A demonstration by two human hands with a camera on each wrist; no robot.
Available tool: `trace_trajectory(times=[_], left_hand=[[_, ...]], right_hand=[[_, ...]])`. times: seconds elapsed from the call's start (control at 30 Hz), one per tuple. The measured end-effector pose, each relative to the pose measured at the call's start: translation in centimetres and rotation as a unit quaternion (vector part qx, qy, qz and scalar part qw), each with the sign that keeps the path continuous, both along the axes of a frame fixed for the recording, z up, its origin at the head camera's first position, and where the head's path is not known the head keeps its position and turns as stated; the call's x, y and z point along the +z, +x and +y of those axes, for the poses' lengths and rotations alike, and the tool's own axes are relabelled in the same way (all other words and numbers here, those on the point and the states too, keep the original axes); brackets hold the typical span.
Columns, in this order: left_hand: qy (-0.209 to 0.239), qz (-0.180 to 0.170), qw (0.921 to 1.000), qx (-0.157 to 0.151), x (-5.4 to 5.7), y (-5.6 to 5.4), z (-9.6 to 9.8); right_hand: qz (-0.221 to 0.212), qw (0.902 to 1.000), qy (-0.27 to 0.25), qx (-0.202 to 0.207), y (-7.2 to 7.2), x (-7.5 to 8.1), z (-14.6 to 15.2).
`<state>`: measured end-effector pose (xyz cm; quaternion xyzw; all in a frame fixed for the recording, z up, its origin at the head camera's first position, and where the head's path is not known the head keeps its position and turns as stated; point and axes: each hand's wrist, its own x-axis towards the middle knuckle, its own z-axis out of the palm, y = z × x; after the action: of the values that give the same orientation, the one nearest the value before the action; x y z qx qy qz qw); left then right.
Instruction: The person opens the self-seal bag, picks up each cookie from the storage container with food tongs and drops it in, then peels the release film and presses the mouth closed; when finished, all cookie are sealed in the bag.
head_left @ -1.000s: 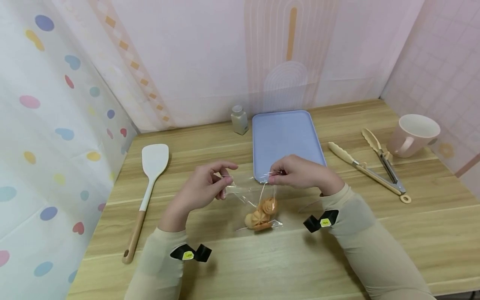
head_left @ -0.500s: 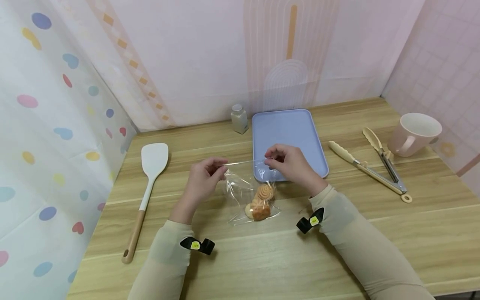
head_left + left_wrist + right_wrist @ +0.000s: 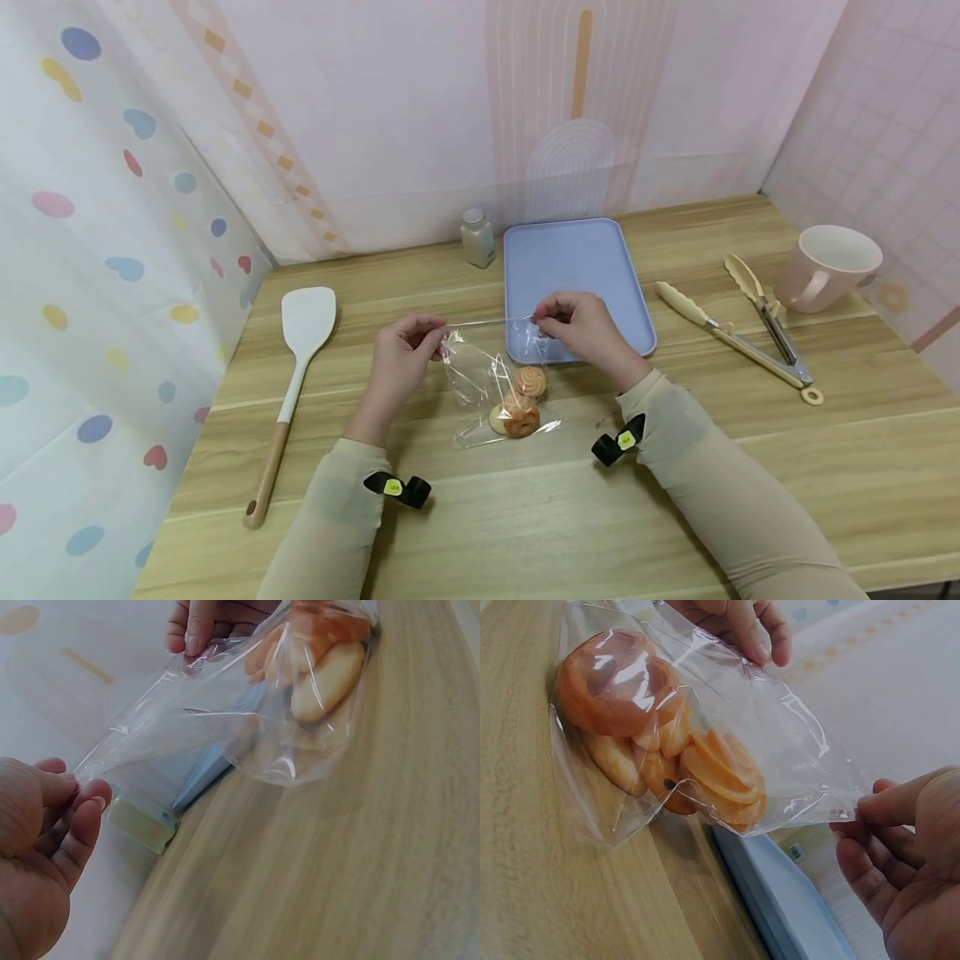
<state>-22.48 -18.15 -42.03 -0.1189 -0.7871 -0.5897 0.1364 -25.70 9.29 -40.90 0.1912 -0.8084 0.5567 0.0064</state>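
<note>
A clear plastic bag is stretched between both hands, its top edge drawn into a straight line. My left hand pinches the left top corner between thumb and fingers. At the right top corner, my right hand does the same. Several golden cookies lie low in the bag, toward its right side. In the right wrist view one swirled cookie and a ring-shaped cookie show through the film. A smooth oval cookie presses against the film in the left wrist view.
Behind the bag lies a blue tray, with a small lidded jar beside it. A white spatula with a wooden handle is at the left. Tongs and a pink mug stand to the right on the wooden table.
Over the last second my left hand has taken hold of the bag's left corner, and my right hand has moved up and back. The bag has been drawn taut; lately little moves.
</note>
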Motion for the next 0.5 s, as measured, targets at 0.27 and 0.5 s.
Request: trace_trajectory(times=[0.27, 0.5], left_hand=[[-0.012, -0.032, 0.9994, 0.009, 0.1, 0.1, 0.1], [-0.019, -0.042, 0.9989, 0.008, -0.8, -0.3, -0.3]], right_hand=[[-0.011, 0.9995, 0.03, -0.006, 0.0, -0.1, 0.1], [-0.02, 0.9992, 0.036, -0.003, -0.1, -0.2, 0.1]])
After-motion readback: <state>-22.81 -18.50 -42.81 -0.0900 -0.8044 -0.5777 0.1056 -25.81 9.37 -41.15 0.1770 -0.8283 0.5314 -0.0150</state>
